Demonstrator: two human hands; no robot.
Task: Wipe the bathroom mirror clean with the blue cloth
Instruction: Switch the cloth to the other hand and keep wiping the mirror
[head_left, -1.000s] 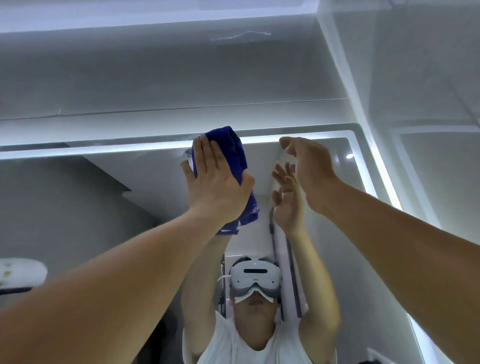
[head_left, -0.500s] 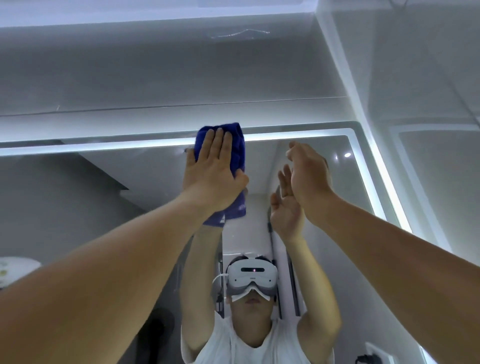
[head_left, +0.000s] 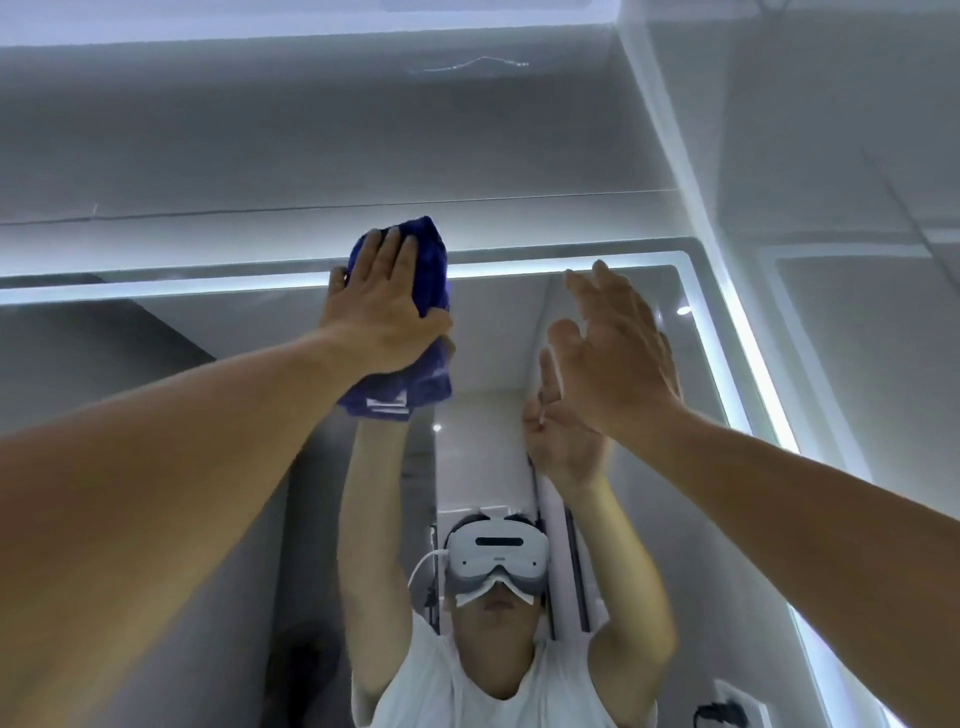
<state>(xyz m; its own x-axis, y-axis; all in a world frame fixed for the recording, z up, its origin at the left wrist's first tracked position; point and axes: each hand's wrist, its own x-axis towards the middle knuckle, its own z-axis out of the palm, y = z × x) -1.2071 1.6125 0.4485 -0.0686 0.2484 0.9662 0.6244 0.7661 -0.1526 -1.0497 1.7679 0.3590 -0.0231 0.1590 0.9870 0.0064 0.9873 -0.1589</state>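
The bathroom mirror (head_left: 156, 395) fills the lower view, edged by a lit white strip along its top and right side. My left hand (head_left: 382, 312) presses the bunched blue cloth (head_left: 426, 270) flat against the glass at the mirror's top edge, fingers straight over the cloth. The cloth's lower end with a white label hangs below my palm. To the right, my right hand (head_left: 613, 353) is raised with its fingers straight, close to the glass, holding nothing. I cannot tell whether it touches the mirror.
A grey tiled wall (head_left: 363, 145) rises above the mirror, and a side wall (head_left: 857, 312) meets it at the right corner. The mirror reflects a person in a white shirt with both arms raised. A wall socket (head_left: 732, 706) shows at the lower right.
My left hand has slid the cloth up and a little left to the mirror's top edge. My right hand has turned so its fingers spread toward the glass. The view has tilted slightly.
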